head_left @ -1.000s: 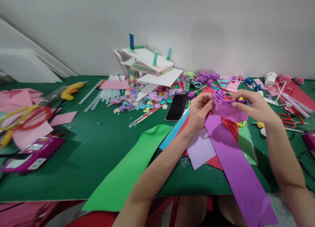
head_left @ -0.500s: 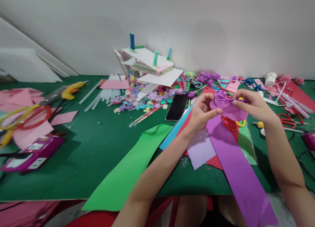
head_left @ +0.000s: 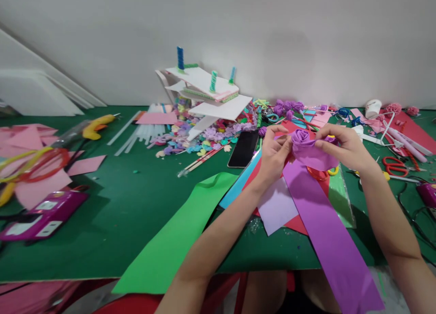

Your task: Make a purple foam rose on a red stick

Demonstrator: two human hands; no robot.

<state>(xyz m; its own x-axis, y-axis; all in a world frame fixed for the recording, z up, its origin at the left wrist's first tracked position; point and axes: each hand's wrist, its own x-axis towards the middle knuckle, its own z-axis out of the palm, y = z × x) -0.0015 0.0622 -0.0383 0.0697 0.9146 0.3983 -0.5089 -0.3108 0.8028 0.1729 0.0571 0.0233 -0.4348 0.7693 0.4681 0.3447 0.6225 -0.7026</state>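
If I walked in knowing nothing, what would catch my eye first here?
Probably the two hands right of centre: the left hand and right hand pinch a rolled purple rose at the top of a long purple strip that trails toward the viewer over the table's near edge. Next, the bright green sheet lying slantwise on the dark green table, and the white tiered model standing amid small coloured flower pieces by the back wall.

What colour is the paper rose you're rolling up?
Purple. The rose and its long strip show in the head view, between the left hand and right hand.
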